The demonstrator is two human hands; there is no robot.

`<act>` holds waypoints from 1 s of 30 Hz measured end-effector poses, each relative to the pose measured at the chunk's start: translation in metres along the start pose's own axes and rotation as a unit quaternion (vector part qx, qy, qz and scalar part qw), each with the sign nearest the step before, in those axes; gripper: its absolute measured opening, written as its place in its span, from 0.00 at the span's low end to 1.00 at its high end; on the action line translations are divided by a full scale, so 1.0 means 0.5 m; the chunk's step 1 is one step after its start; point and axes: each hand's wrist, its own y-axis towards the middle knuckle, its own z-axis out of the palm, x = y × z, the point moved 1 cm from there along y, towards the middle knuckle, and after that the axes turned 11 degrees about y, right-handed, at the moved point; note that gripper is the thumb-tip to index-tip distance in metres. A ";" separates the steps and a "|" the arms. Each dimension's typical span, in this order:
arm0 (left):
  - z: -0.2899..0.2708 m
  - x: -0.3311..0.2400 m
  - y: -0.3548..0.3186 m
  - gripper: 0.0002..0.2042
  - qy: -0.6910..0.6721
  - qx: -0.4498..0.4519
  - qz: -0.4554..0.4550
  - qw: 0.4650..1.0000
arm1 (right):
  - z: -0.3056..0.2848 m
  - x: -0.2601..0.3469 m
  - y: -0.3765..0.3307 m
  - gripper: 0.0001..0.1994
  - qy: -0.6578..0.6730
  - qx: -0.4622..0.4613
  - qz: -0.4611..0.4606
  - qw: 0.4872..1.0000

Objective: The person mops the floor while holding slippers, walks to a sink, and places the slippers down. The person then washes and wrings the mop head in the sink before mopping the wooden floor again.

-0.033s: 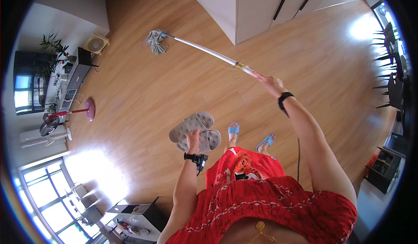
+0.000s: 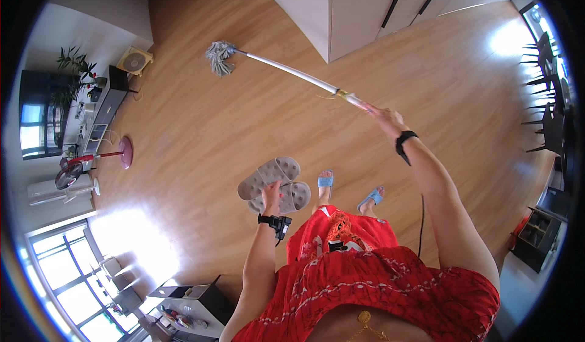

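- Left hand [image 2: 271, 197]: the fingers are closed on a pair of grey slippers, gripping them where the two meet; some fingertips are hidden, so their exact placing cannot be told.
- Grey slippers [image 2: 257, 181]: held together, one partly overlapping the other, their bumpy insoles facing up, just left of the person's feet in the view.
- Right hand [image 2: 388, 120]: the fingers are wrapped around the upper end of a mop [image 2: 292, 71], bent round the handle; the far side of the grip is out of sight.
- The mop slants up and left from that hand, its white pole ending in a grey string head [image 2: 219, 58] over the wooden floor [image 2: 201, 128].
- Black bands circle both wrists; the left one carries a small black device [image 2: 280, 225].
- The person's feet wear blue sandals [image 2: 326, 182], between the two arms and near the slippers.
- A white cabinet [image 2: 359, 19] juts in from the top, its corner near the mop pole.
- Along the left stand a red fan [image 2: 125, 152], a box-shaped fan [image 2: 134, 60] and a low TV stand [image 2: 113, 98].
- Dark chairs [image 2: 551, 128] line the right edge.
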 end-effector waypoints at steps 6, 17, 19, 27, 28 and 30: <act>0.269 -0.076 -0.114 0.17 0.018 0.093 0.071 0.993 | -0.095 -0.330 -0.306 0.20 0.050 -0.013 0.039 0.998; 0.887 -0.095 -0.375 0.31 0.209 0.244 0.193 0.927 | -0.501 -0.571 -1.149 0.16 -0.023 -0.090 0.147 0.985; 0.982 -0.125 -0.482 0.37 0.192 0.357 0.139 0.904 | -0.604 -0.550 -1.267 0.18 -0.105 -0.074 0.245 0.961; 1.060 -0.250 -0.589 0.47 0.020 0.537 -0.080 0.840 | -0.660 -0.249 -1.298 0.23 -0.350 -0.159 0.265 0.884; 1.073 -0.247 -0.611 0.47 0.036 0.548 -0.078 0.832 | -0.669 -0.229 -1.302 0.24 -0.378 -0.157 0.247 0.879; 1.098 -0.285 -0.646 0.45 -0.021 0.559 -0.106 0.822 | -0.665 -0.210 -1.315 0.24 -0.400 -0.171 0.256 0.863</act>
